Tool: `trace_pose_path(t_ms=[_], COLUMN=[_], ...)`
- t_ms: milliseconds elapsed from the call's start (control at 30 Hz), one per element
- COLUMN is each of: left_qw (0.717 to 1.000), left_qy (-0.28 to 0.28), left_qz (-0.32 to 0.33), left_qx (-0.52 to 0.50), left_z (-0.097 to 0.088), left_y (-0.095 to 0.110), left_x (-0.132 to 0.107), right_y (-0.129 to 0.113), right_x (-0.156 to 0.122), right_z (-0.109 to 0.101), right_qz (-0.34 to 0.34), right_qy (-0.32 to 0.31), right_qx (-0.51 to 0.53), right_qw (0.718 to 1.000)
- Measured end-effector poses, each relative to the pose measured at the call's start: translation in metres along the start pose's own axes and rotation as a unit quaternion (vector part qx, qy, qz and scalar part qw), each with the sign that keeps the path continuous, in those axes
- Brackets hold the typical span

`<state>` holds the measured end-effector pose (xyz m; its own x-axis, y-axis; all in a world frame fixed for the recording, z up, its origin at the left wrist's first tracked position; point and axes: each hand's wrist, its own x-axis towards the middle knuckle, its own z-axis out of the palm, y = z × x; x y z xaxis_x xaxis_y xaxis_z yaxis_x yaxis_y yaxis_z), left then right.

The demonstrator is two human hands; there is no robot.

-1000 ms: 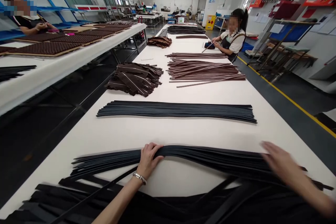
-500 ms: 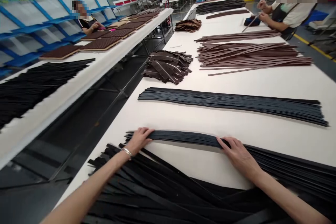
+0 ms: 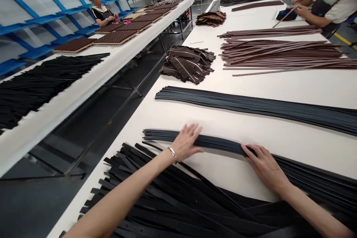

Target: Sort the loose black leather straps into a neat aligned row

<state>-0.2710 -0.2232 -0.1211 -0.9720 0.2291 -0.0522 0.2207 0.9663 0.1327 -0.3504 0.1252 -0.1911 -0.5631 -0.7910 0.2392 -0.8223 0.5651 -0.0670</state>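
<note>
A flat bundle of long dark strips point(image 3: 220, 143) lies across the white table point(image 3: 195, 115) in front of me. My left hand point(image 3: 187, 142), with a bracelet on the wrist, rests on the bundle near its left end, fingers stretched out flat. My right hand point(image 3: 264, 165) presses on the same bundle further right, fingers laid along the strips. A loose heap of black strips point(image 3: 167, 200) covers the table's near edge under my forearms.
Behind lies a second neat row of dark strips point(image 3: 251, 106), then a pile of short dark pieces point(image 3: 189, 63) and brown strips point(image 3: 281, 55). A person point(image 3: 329, 3) works at the far right. Another person point(image 3: 100, 7) sits at the left table point(image 3: 92, 78). A gap separates the tables.
My left hand has slid right along the bundle and opened flat; my right hand stays on it. The view has shifted slightly left and down.
</note>
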Motion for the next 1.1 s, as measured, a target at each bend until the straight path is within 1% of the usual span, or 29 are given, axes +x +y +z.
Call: trace_pose_path(t_ms=[67,133,200,267,333,400,467,533,667,733,800,900,967,1000,1033,1067,1100], left_qw=[0.999,0.999,0.999,0.997,0.994,0.991,0.990,0.989,0.989,0.990,0.990,0.989,0.988,0.988,0.988,0.989,0.990], left_qy=[-0.020,-0.019,0.005,0.044,0.076,0.101,0.113,0.115,0.118,0.115,0.112,0.127,0.138,0.142,0.143,0.140,0.136], left_qz=[0.047,0.051,0.046,0.056,0.073,0.082,0.088,0.092,0.086,0.083,0.083,0.080,0.072,0.065,0.058,0.051,0.049], left_qx=[-0.006,0.004,0.014,0.016,0.014,0.014,0.017,0.018,0.015,0.012,0.013,0.019,0.019,0.017,0.011,0.004,-0.002], left_z=[0.015,0.028,0.036,0.041,0.045,0.048,0.049,0.049,0.048,0.049,0.048,0.046,0.044,0.043,0.043,0.044,0.046], left_y=[0.003,0.000,-0.007,-0.017,-0.028,-0.038,-0.045,-0.049,-0.051,-0.053,-0.056,-0.060,-0.062,-0.063,-0.064,-0.066,-0.069], left_x=[0.009,0.008,0.004,0.002,0.007,0.015,0.024,0.029,0.030,0.031,0.033,0.038,0.042,0.043,0.045,0.046,0.046], right_y=[0.005,0.021,0.050,0.085,0.122,0.152,0.174,0.186,0.195,0.201,0.209,0.217,0.209,0.200,0.186,0.171,0.155], right_x=[-0.004,-0.017,-0.041,-0.072,-0.101,-0.124,-0.140,-0.153,-0.175,-0.181,-0.179,-0.161,-0.140,-0.129,-0.116,-0.104,-0.094], right_z=[0.000,-0.002,-0.007,-0.017,-0.029,-0.040,-0.049,-0.056,-0.069,-0.074,-0.078,-0.084,-0.090,-0.092,-0.093,-0.093,-0.092], right_qz=[-0.001,0.002,0.016,0.040,0.066,0.087,0.099,0.100,0.087,0.088,0.094,0.096,0.118,0.133,0.143,0.137,0.113], right_qy=[0.000,-0.005,-0.011,-0.023,-0.041,-0.056,-0.064,-0.068,-0.071,-0.069,-0.070,-0.088,-0.076,-0.055,-0.032,-0.014,-0.010], right_qx=[0.002,-0.008,-0.040,-0.084,-0.122,-0.149,-0.168,-0.182,-0.210,-0.225,-0.233,-0.228,-0.225,-0.221,-0.207,-0.183,-0.145], right_qw=[1.000,1.000,0.999,0.995,0.989,0.983,0.979,0.976,0.971,0.968,0.965,0.965,0.964,0.965,0.967,0.974,0.983])
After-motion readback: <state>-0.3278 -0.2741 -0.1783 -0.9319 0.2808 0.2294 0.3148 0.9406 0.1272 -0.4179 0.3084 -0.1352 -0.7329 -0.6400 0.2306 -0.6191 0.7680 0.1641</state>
